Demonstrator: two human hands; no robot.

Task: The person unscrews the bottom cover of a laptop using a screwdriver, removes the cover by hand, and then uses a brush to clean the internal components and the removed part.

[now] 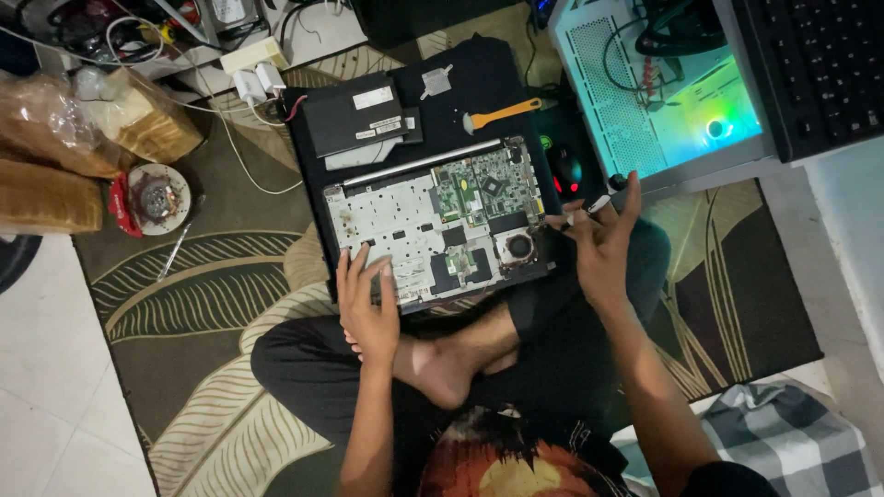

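A round, shallow silver tin lid (158,198) is seen at far left on the leaf-patterned brown rug (198,304). At centre, one opened grey laptop chassis (433,225) with its green circuit board (483,184) and single round black fan (520,246) exposed is rested on the crossed legs. It is judged stiff but fragile – best gripped by the bare metal frame edges, not the board. The left hand (366,304) is laid flat on the frame, fingers released. The right hand (603,241) is pinched on one slim black-and-white tool (589,207) – beside one orange plastic pry tool (502,113).
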